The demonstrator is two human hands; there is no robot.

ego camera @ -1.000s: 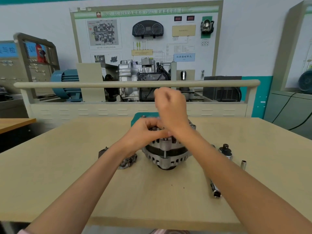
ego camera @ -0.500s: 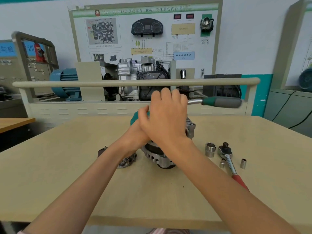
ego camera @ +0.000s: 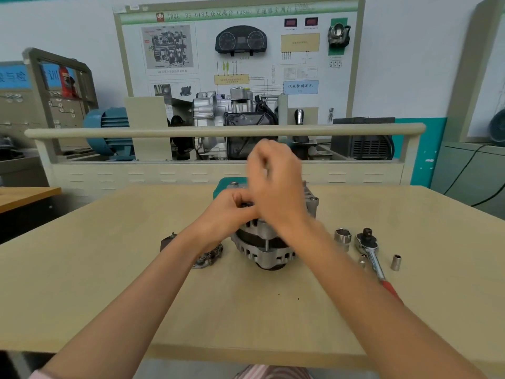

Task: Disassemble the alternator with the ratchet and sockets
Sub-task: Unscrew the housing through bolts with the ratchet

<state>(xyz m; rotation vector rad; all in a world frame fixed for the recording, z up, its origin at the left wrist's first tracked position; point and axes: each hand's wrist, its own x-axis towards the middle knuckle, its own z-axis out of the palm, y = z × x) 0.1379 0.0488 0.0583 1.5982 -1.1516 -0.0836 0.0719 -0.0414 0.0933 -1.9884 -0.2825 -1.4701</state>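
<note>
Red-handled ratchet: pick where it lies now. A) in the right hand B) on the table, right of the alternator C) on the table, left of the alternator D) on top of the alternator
B: the red-handled ratchet lies on the table, right of the alternator, among loose sockets, with neither hand touching it.

Beige wooden tabletop [ego camera: 109, 283] fills lower frame. Behind it, cream metal bench with rounded rail [ego camera: 224, 131]. On the bench: blue electric motor [ego camera: 108, 131] at left, silver gearbox assembly [ego camera: 218, 116] at centre, black vented box [ego camera: 363, 138] at right. White wiring-diagram display board [ego camera: 240, 47] at top centre.
</note>
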